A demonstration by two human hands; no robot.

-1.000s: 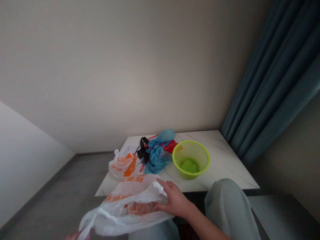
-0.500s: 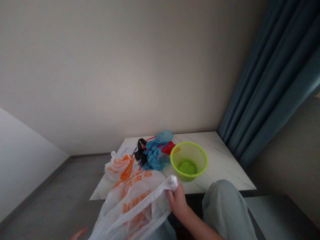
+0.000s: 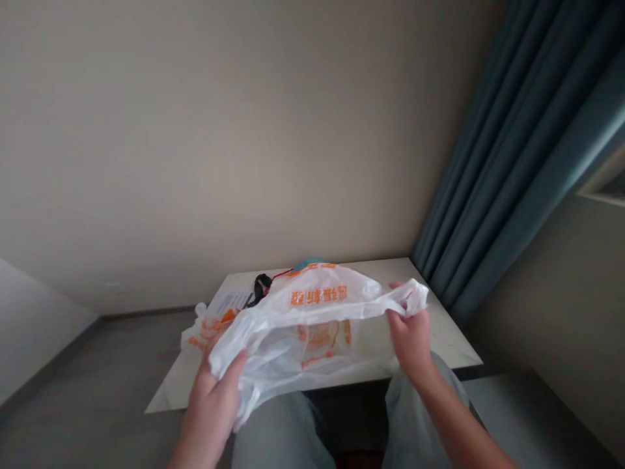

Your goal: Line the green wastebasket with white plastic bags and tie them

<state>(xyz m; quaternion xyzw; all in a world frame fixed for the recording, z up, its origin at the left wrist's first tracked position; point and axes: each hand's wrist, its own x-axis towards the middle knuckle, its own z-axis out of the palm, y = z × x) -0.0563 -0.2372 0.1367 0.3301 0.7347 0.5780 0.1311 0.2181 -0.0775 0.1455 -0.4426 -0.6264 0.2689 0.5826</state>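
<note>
A white plastic bag (image 3: 273,332) with orange lettering is stretched sideways between my two hands, above the front of the table. My left hand (image 3: 217,384) grips its left end, thumb on the near side. At the other end, my right hand (image 3: 410,326) is closed round the bunched corner. The bag's mouth faces me and looks partly spread. Behind it, the green basket is hidden, and only the top of a blue plastic bag (image 3: 310,262) shows.
On the white marbled table (image 3: 168,384), another white and orange bag (image 3: 195,331) lies at the left, beside a printed sheet (image 3: 232,301) and a black bag (image 3: 261,286). A blue curtain (image 3: 488,169) hangs at the right. My knees are under the near edge.
My left hand has come up from the lower edge and taken hold of the bag. My right hand has moved up and right, and the bag now spreads across, covering the green basket.
</note>
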